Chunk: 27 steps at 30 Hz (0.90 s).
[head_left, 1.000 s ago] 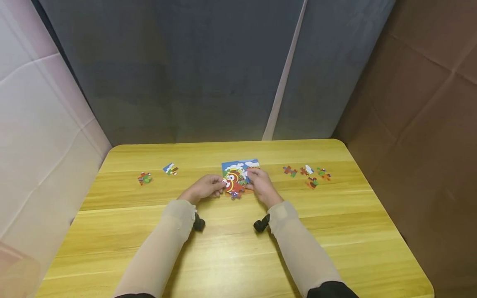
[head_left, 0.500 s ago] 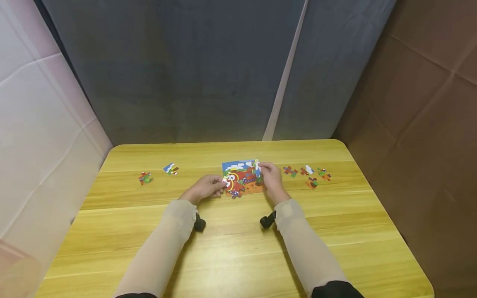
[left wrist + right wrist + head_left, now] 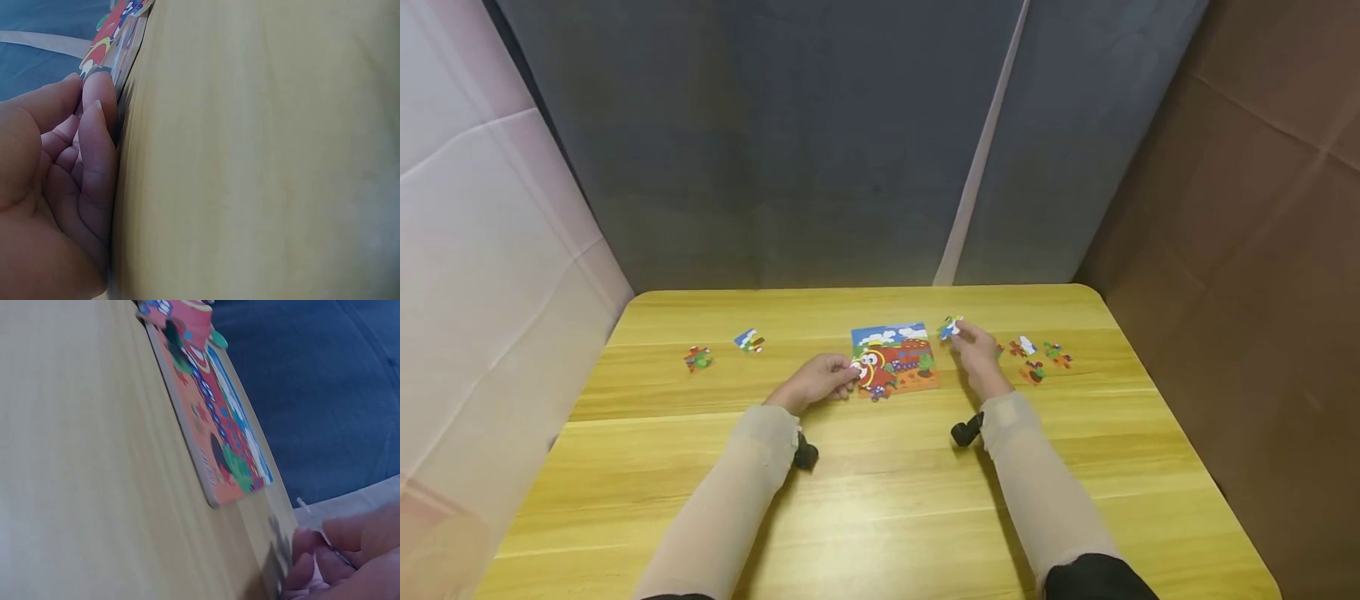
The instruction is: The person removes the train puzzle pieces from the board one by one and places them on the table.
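Note:
My left hand pinches a red jigsaw puzzle piece with a cartoon face between thumb and fingers. The piece overlaps the lower left of a flat picture board, which shows clouds, a red shape and orange ground. In the left wrist view the red piece tilts above the board's edge. Right of the board, my right hand pinches a blue, white and yellow puzzle piece. The right wrist view shows that hand beyond the board's corner, its piece nearly edge-on.
Two loose puzzle pieces lie left on the wooden table, a green and red piece and a blue and white piece. Several more, including a piece with a white patch, lie right of my right hand. A dark cloth hangs behind.
My right hand has moved right, off the board, carrying the blue and white puzzle piece from above its right edge. My left hand stays put with the red piece.

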Each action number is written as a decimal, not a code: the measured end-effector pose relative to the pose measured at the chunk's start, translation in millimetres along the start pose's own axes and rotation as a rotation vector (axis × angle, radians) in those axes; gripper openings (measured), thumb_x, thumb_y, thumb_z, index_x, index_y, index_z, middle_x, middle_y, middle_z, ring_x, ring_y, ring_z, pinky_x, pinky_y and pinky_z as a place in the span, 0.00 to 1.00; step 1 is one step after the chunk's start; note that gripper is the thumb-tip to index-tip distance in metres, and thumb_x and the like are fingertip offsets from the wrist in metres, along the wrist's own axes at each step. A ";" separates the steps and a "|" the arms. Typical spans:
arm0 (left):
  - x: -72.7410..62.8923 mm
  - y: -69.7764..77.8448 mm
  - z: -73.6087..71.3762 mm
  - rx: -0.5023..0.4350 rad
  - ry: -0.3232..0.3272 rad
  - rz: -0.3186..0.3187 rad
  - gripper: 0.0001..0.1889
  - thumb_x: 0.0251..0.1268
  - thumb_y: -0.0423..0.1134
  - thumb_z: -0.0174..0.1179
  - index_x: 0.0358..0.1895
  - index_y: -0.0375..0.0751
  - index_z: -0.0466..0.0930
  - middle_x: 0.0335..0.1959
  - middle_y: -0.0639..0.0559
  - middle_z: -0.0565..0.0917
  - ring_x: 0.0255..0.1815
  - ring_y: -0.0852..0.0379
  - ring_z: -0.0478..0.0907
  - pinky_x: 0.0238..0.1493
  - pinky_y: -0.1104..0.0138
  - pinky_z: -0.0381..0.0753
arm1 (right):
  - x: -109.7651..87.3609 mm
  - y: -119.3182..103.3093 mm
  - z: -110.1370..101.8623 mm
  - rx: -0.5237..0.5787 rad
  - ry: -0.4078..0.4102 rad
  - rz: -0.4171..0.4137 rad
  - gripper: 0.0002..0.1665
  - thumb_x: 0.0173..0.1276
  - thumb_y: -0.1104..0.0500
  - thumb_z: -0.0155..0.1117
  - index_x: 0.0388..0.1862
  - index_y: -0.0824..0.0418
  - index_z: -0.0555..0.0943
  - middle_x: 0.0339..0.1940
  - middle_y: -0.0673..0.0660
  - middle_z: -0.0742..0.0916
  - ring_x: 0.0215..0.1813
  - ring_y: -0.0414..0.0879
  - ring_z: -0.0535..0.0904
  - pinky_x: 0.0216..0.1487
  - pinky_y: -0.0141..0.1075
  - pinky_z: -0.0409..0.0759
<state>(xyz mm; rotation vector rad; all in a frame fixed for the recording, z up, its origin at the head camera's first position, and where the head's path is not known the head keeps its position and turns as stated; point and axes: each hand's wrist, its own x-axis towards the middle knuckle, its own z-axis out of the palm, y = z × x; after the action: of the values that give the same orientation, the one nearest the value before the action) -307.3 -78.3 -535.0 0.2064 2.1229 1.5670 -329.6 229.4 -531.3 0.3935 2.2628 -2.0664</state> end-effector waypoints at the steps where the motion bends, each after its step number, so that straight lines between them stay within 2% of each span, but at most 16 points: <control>1: -0.5 0.1 0.2 0.003 0.003 0.002 0.11 0.78 0.41 0.57 0.41 0.34 0.80 0.33 0.47 0.81 0.32 0.56 0.79 0.35 0.68 0.81 | 2.0 -1.0 -1.9 -0.009 -0.010 0.002 0.29 0.79 0.66 0.54 0.77 0.58 0.68 0.74 0.62 0.72 0.68 0.57 0.73 0.70 0.46 0.71; 4: -1.5 0.4 1.2 0.006 0.010 0.008 0.12 0.78 0.41 0.57 0.40 0.35 0.80 0.33 0.47 0.81 0.32 0.56 0.79 0.35 0.68 0.81 | 6.3 -4.4 -6.7 -0.059 -0.050 0.010 0.34 0.78 0.68 0.53 0.80 0.56 0.62 0.78 0.62 0.67 0.72 0.59 0.68 0.72 0.49 0.68; 9: -1.7 -0.5 3.1 -0.001 0.011 0.002 0.11 0.78 0.42 0.58 0.39 0.36 0.80 0.32 0.48 0.81 0.32 0.56 0.79 0.35 0.68 0.81 | 10.4 -10.4 -10.5 -0.230 -0.100 0.009 0.38 0.76 0.69 0.52 0.82 0.57 0.57 0.82 0.62 0.59 0.81 0.61 0.51 0.77 0.53 0.59; 11: -1.4 -1.0 3.4 -0.007 0.010 -0.002 0.11 0.78 0.42 0.58 0.39 0.37 0.80 0.33 0.48 0.81 0.32 0.56 0.79 0.35 0.67 0.81 | 11.8 -12.6 -10.5 -0.324 -0.108 -0.003 0.37 0.77 0.68 0.50 0.82 0.59 0.56 0.83 0.63 0.58 0.82 0.62 0.49 0.74 0.50 0.64; 13: -1.3 -1.4 3.5 -0.011 0.013 -0.005 0.12 0.78 0.42 0.58 0.39 0.37 0.79 0.33 0.48 0.81 0.32 0.56 0.79 0.35 0.67 0.81 | 13.7 -14.8 -9.7 -0.435 -0.114 -0.014 0.36 0.79 0.66 0.48 0.83 0.61 0.54 0.82 0.64 0.58 0.81 0.62 0.52 0.61 0.45 0.75; 14: -1.4 -1.6 3.6 -0.011 0.016 -0.004 0.12 0.77 0.43 0.58 0.39 0.37 0.80 0.33 0.48 0.81 0.32 0.56 0.79 0.35 0.67 0.81 | 14.0 -16.2 -9.3 -0.509 -0.112 -0.021 0.35 0.79 0.64 0.47 0.83 0.61 0.54 0.82 0.65 0.58 0.81 0.62 0.52 0.61 0.47 0.75; 17: -0.8 -2.5 3.0 -0.010 0.019 -0.001 0.12 0.78 0.43 0.58 0.39 0.36 0.80 0.33 0.47 0.81 0.32 0.56 0.79 0.35 0.67 0.81 | 14.6 -20.8 -7.4 -0.727 -0.100 -0.035 0.36 0.79 0.61 0.45 0.83 0.58 0.54 0.82 0.64 0.58 0.80 0.64 0.54 0.62 0.55 0.73; 18: -0.7 -2.7 2.7 -0.011 0.019 0.000 0.12 0.77 0.43 0.58 0.39 0.36 0.80 0.33 0.48 0.81 0.32 0.56 0.79 0.35 0.67 0.81 | 14.9 -22.2 -6.8 -0.791 -0.097 -0.038 0.36 0.79 0.60 0.45 0.83 0.57 0.54 0.82 0.64 0.59 0.80 0.65 0.54 0.67 0.58 0.69; 20: -0.2 -3.3 2.2 -0.007 0.021 0.004 0.12 0.77 0.43 0.58 0.39 0.36 0.80 0.33 0.48 0.82 0.32 0.56 0.79 0.35 0.67 0.81 | 15.1 -24.3 -5.4 -0.899 -0.090 -0.048 0.37 0.77 0.59 0.44 0.83 0.56 0.53 0.82 0.64 0.59 0.79 0.67 0.53 0.74 0.63 0.55; 27: -1.4 -3.8 3.2 -0.002 0.024 0.010 0.13 0.78 0.44 0.58 0.40 0.36 0.81 0.31 0.48 0.81 0.31 0.56 0.79 0.33 0.68 0.80 | 16.5 -25.8 -3.3 -1.110 -0.153 -0.057 0.34 0.79 0.60 0.40 0.82 0.59 0.56 0.79 0.67 0.60 0.75 0.66 0.57 0.69 0.63 0.61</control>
<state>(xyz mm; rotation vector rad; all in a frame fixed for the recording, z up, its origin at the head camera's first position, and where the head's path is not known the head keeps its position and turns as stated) -304.0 -77.4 -538.9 0.1994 2.1420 1.5845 -350.8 233.3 -509.3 0.0753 2.8383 -0.5565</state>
